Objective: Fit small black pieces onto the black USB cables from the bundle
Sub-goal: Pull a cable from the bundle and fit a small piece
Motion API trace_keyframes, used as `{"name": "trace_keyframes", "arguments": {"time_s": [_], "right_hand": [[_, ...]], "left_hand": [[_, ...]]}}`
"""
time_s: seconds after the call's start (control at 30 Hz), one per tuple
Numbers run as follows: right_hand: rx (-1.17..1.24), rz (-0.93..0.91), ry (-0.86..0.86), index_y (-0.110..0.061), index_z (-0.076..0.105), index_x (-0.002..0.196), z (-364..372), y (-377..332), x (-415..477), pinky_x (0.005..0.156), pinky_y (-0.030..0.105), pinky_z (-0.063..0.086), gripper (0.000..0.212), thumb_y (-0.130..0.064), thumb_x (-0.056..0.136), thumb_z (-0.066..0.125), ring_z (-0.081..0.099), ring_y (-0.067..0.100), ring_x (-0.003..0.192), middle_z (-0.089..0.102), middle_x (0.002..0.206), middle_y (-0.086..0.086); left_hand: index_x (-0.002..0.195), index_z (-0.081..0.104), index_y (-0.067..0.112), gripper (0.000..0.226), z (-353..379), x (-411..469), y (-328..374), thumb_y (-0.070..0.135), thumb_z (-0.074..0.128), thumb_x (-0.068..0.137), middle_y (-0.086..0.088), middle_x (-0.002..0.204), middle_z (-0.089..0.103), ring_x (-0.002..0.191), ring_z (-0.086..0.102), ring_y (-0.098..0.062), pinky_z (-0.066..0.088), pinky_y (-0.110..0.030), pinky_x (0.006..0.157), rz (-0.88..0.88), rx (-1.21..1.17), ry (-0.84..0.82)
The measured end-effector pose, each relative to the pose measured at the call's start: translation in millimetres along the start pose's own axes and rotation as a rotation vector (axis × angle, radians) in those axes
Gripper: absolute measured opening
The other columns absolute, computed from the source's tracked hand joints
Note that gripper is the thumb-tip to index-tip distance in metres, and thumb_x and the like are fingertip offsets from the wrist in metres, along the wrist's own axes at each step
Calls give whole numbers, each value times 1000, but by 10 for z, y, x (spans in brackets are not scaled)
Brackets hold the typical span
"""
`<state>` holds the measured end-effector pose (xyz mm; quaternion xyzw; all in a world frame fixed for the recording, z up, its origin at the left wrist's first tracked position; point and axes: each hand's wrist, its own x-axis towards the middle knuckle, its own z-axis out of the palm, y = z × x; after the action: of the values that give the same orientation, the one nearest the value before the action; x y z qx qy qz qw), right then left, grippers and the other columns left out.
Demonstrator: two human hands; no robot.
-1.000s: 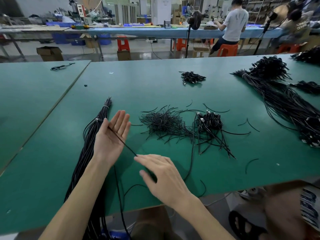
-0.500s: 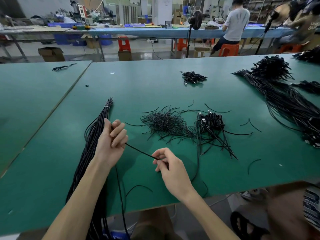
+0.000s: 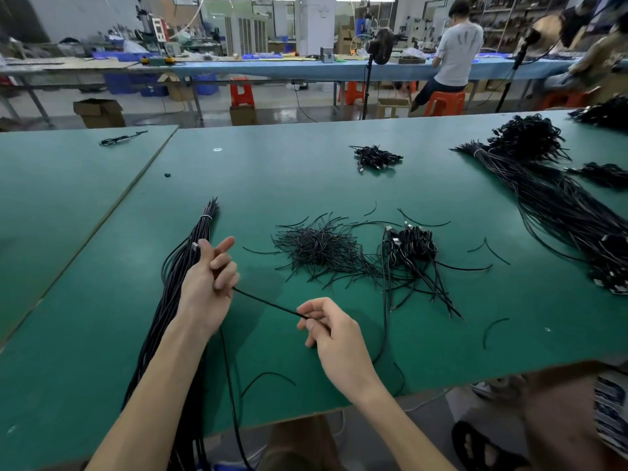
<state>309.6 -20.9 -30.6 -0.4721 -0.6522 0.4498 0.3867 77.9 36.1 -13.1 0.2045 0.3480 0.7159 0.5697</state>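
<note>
One USB cable (image 3: 268, 303) held two-handed: left hand (image 3: 207, 287) fisted round it, silver plug (image 3: 194, 247) at the thumb; right hand (image 3: 334, 334) pinches it further along. It runs straight between them, long axis far-left to near-right, above the counter (image 3: 306, 178). The small black pieces (image 3: 319, 249) lie far-right of both hands, right hand nearer, so it likely reaches. Counts: one held cable, one tied bundle (image 3: 173, 287) just left of the left hand, one pile of pieces (uncountable), one heap of plugged cables (image 3: 413, 243) right of it.
</note>
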Motion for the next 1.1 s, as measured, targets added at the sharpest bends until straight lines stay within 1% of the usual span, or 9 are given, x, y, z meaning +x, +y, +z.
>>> {"name": "trace_keyframes", "arguments": {"time_s": [0.17, 0.3, 0.47, 0.57, 0.63, 0.77, 0.87, 0.93, 1.1], "right_hand": [[11, 0, 28, -23, 68, 110, -17, 3, 4, 74, 15, 50, 27, -4, 105, 50, 61, 5, 66, 71, 90, -5], [15, -4, 56, -23, 71, 109, -25, 24, 15, 70, 14, 48, 29, -3, 105, 50, 60, 3, 63, 70, 84, -8], [67, 27, 115, -23, 69, 103, -50, 55, 28, 63, 17, 47, 29, -1, 104, 51, 62, 6, 63, 71, 84, -6], [60, 29, 108, -23, 69, 103, -44, 54, 22, 64, 17, 47, 28, -2, 104, 52, 62, 6, 63, 72, 86, -5], [56, 26, 107, -23, 69, 103, -43, 52, 21, 64, 17, 47, 27, -2, 104, 52, 62, 6, 62, 72, 85, -5], [31, 13, 100, -22, 69, 104, -51, 50, 17, 67, 17, 50, 23, -5, 104, 54, 62, 6, 62, 72, 85, -6], [20, 5, 75, -22, 69, 105, -45, 45, 9, 67, 17, 50, 21, -7, 104, 55, 61, 6, 62, 73, 86, -8], [16, 6, 73, -23, 69, 105, -44, 41, 12, 66, 17, 50, 21, -7, 104, 54, 60, 5, 62, 72, 86, -8], [13, 8, 110, -22, 70, 104, -48, 36, 15, 66, 16, 50, 22, -7, 104, 54, 63, 6, 62, 72, 85, -7]], "left_hand": [[113, 77, 17, 57, -6, -67, 86, 60, 40, 104, 9, 49, 33, 39, 24, -6, 29, -17, 45, 45, 69, -205], [116, 77, 16, 63, -19, -112, 120, 62, 36, 105, 9, 43, 32, 39, 25, -6, 28, -19, 47, 36, 86, -298], [132, 68, 13, 66, 16, -103, 111, 61, 31, 107, 11, 59, 31, 51, 25, -7, 25, -22, 58, -4, 61, -386], [146, 55, 8, 67, -8, -95, 145, 58, 33, 108, 10, 72, 32, 59, 30, -7, 34, -20, 62, -44, -56, -441], [150, 49, 6, 61, -35, -86, 158, 50, 33, 112, 9, 79, 35, 64, 34, -8, 38, -19, 66, -56, -71, -448], [139, 62, 7, 46, 18, -83, 106, 32, 34, 112, 9, 76, 37, 61, 33, -7, 35, -20, 58, -15, 8, -312], [114, 68, 10, 34, 66, -105, 104, 29, 40, 109, 11, 69, 34, 54, 30, -6, 32, -19, 53, -44, -77, -251], [97, 62, 16, 28, 54, -136, 136, 29, 40, 109, 11, 63, 34, 49, 30, -6, 32, -20, 50, -92, -153, -324], [86, 54, 8, 56, 29, -203, 182, 36, 15, 115, 4, 54, 34, 42, 24, -14, 28, -30, 56, -336, -381, -759]]}}
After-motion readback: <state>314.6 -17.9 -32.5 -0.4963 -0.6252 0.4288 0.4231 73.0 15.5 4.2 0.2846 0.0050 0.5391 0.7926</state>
